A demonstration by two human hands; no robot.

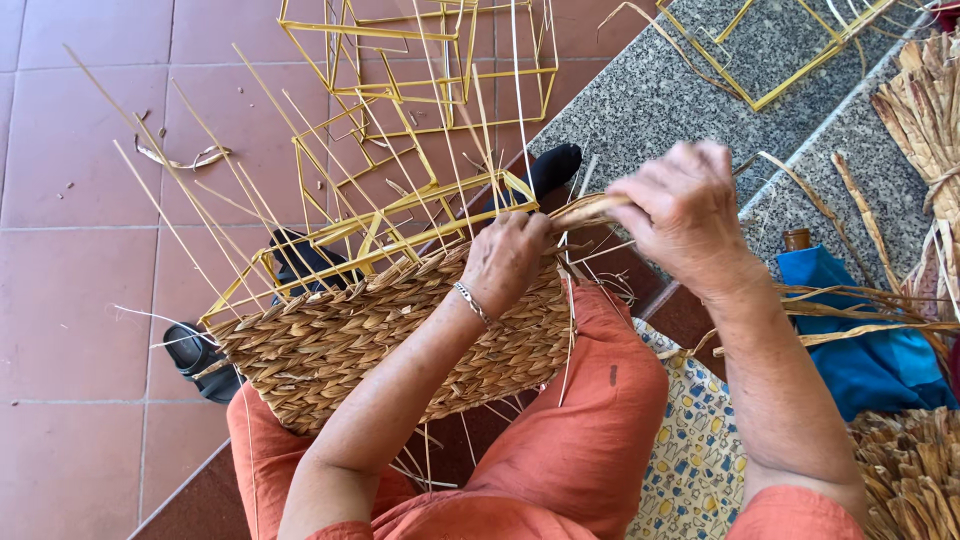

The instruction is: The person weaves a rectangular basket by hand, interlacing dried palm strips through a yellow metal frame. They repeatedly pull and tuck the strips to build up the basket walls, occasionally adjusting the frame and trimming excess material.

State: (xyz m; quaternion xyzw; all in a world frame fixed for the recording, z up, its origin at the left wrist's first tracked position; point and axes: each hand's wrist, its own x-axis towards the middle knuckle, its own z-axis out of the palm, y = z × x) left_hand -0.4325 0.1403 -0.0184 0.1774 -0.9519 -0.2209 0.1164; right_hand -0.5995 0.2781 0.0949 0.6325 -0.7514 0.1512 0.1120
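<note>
The left hand (pixel 507 257) is closed in a narrow grip on the top edge of a half-woven basket of tan plaited straw over a yellow wire frame (pixel 390 335), fingers curled over the rim, a thin silver bracelet (pixel 472 302) on the wrist. The right hand (pixel 683 212), at about three o'clock from the left, is pinched shut on a flat twisted strand of dry straw (pixel 588 209) that runs between the two hands and meets the basket's rim at the left fingers.

The basket lies tilted across the person's lap, on orange trousers (pixel 585 420), its woven wall facing up and pale thin stakes (pixel 215 190) fanning out from it toward ten and twelve o'clock. Under its far edge, at nine o'clock, a foot in a black sandal (pixel 200 360) rests on the red tiled floor (pixel 80 300).

At twelve o'clock from the hands, bare yellow wire frames (pixel 420 70) stand on the tiles. At one o'clock, another yellow frame (pixel 760 60) lies on a grey speckled stone step (pixel 650 100). At three to four o'clock lies a blue cloth (pixel 860 350) with loose straw strands across it, and bundles of dry straw (pixel 930 110) fill the right edge. A patterned yellow cushion (pixel 690 450) shows beneath the person's right thigh.
</note>
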